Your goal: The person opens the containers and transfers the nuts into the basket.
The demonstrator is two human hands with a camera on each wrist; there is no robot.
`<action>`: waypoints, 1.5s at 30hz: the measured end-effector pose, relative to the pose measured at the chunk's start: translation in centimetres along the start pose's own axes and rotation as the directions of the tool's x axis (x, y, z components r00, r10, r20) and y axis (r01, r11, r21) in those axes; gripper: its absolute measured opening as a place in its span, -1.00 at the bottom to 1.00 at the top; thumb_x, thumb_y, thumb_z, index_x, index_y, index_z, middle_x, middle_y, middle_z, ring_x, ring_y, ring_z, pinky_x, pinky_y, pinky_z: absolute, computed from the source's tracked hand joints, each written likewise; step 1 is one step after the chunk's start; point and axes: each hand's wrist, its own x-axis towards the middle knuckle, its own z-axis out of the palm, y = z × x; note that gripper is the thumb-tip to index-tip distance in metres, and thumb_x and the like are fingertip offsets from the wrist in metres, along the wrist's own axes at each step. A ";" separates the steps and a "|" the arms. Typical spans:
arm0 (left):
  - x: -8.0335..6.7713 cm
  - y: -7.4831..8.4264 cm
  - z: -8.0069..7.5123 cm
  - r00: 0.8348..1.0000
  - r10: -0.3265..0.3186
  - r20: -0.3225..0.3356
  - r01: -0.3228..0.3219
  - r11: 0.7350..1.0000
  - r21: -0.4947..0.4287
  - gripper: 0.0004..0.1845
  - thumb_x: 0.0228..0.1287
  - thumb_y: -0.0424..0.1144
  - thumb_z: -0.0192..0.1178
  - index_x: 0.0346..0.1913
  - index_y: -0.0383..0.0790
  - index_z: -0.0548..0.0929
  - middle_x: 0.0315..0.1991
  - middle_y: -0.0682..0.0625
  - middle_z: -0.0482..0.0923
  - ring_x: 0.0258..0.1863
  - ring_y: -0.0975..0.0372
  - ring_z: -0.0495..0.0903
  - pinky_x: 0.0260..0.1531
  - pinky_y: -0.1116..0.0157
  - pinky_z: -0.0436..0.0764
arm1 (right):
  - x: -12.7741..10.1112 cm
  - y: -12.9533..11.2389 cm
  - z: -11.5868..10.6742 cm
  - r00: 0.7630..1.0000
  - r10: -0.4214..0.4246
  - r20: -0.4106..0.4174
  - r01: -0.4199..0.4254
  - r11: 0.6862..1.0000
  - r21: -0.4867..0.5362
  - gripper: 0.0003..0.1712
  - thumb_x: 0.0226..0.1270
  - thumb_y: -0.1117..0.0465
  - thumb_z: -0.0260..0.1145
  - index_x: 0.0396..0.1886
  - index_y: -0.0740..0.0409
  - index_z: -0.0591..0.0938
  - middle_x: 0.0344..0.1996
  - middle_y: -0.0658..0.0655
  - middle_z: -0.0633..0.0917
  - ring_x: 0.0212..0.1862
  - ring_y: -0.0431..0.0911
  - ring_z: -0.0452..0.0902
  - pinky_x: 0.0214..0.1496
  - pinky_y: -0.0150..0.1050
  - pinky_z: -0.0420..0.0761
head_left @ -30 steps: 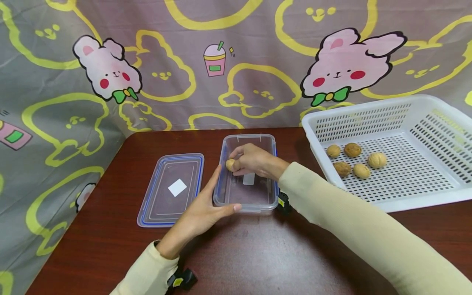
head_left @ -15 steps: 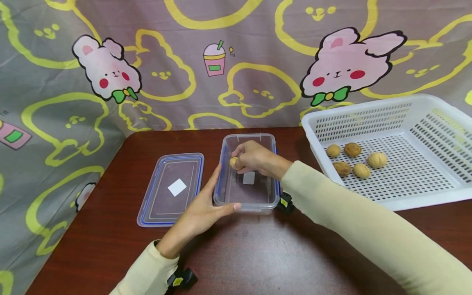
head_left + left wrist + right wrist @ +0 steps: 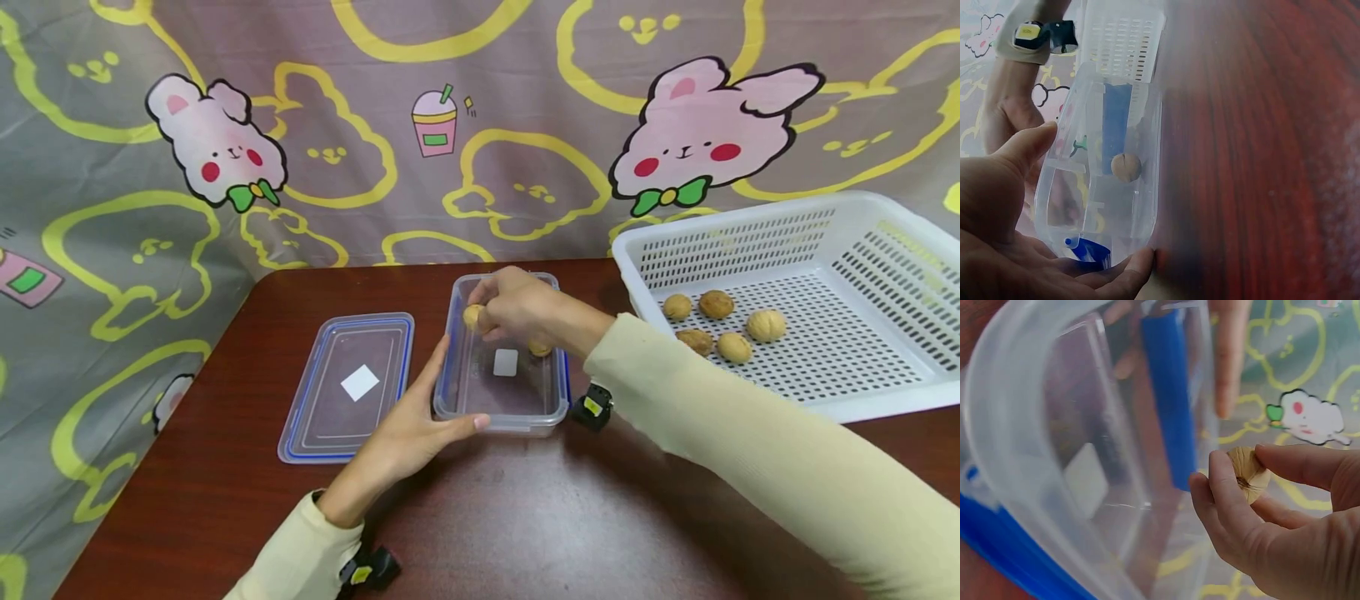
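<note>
Over the clear plastic container (image 3: 501,367), the right hand (image 3: 510,307) pinches a walnut (image 3: 473,316); it could drop wide. Left wrist view: the left hand (image 3: 997,206), fingers straight, braces the container wall, another walnut (image 3: 1125,167) inside. Right wrist view: fingertips (image 3: 1222,481) barely clasp the nut, so slipping seems likely.

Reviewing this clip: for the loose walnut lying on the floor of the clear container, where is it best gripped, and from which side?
Come from above, through the open top. The walnut lies on the floor of the clear container, close to its right wall, so a side approach is blocked. Pinch across its rounded middle with fingertips, as the right hand already pinches another walnut. The left hand steadies the container's near corner.
</note>
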 end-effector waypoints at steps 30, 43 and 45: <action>-0.1 0.0 0.2 1.000 -0.003 -0.024 0.003 1.000 0.001 0.25 0.22 0.00 0.54 0.73 0.20 -0.18 0.74 0.04 -0.14 0.68 0.01 -0.02 0.61 -0.19 0.05 | -7.4 7.4 -23.4 0.969 -0.244 0.045 0.246 0.968 -0.053 -0.52 0.54 0.45 0.21 0.29 -0.04 0.66 0.14 -0.02 0.73 0.11 -0.05 0.74 0.15 -0.32 0.70; 0.0 0.0 0.1 1.000 0.012 -0.017 -0.012 1.000 -0.005 0.23 0.24 -0.02 0.52 0.73 0.15 -0.18 0.74 0.00 -0.16 0.68 -0.02 -0.02 0.60 -0.21 0.08 | -8.0 14.8 -29.7 0.980 -0.186 0.068 0.189 0.981 -0.046 -0.43 0.58 0.50 0.10 0.29 -0.14 0.70 0.13 -0.26 0.71 0.11 -0.29 0.66 0.09 -0.35 0.70; 0.0 0.0 0.1 1.000 0.010 -0.017 -0.010 1.000 -0.003 0.23 0.24 -0.02 0.53 0.73 0.15 -0.17 0.74 0.01 -0.16 0.68 -0.02 -0.01 0.59 -0.21 0.09 | -8.0 15.4 -29.8 0.987 -0.152 0.043 0.155 0.985 -0.073 -0.46 0.58 0.47 0.13 0.23 -0.19 0.74 0.09 -0.32 0.70 0.09 -0.33 0.65 0.06 -0.34 0.71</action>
